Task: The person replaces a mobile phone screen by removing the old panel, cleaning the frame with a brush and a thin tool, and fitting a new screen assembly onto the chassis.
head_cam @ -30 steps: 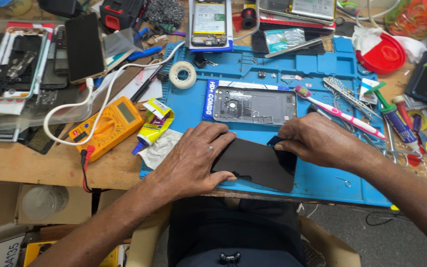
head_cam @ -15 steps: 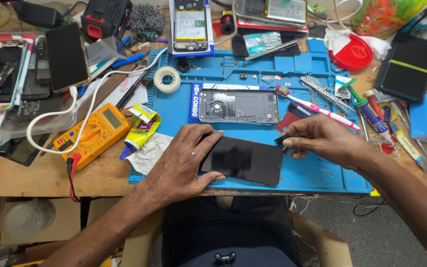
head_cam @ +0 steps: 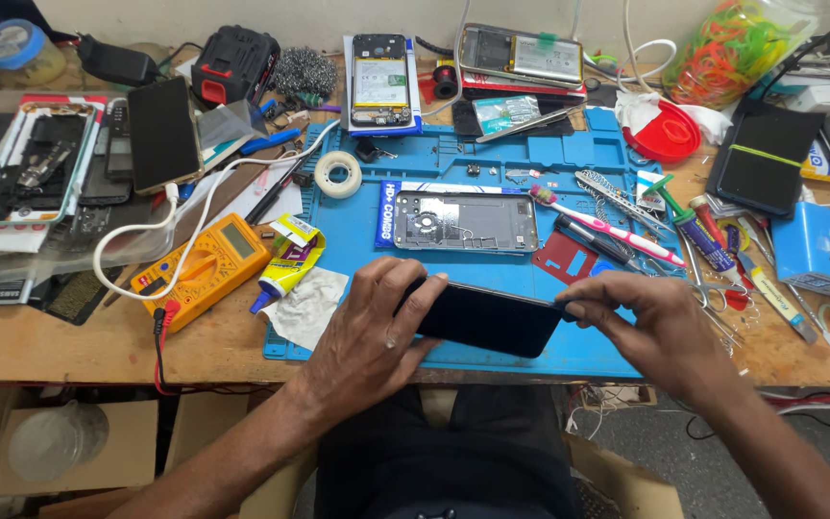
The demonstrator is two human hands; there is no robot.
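Here, the black phone panel (head_cam: 487,317) is hovering tilted over the blue repair mat (head_cam: 357,231), the left hand (head_cam: 377,332) gripping one end while the right hand (head_cam: 650,327) is pinching the other (likely steadying it), below the opened phone frame (head_cam: 465,221).

A flat black phone screen (head_cam: 487,318) lies tilted over the blue mat's (head_cam: 357,231) near edge.

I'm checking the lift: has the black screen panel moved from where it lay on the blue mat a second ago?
Yes. The black screen panel now sits tilted up off the blue mat, gripped by left hand and right hand; earlier it lay flat.
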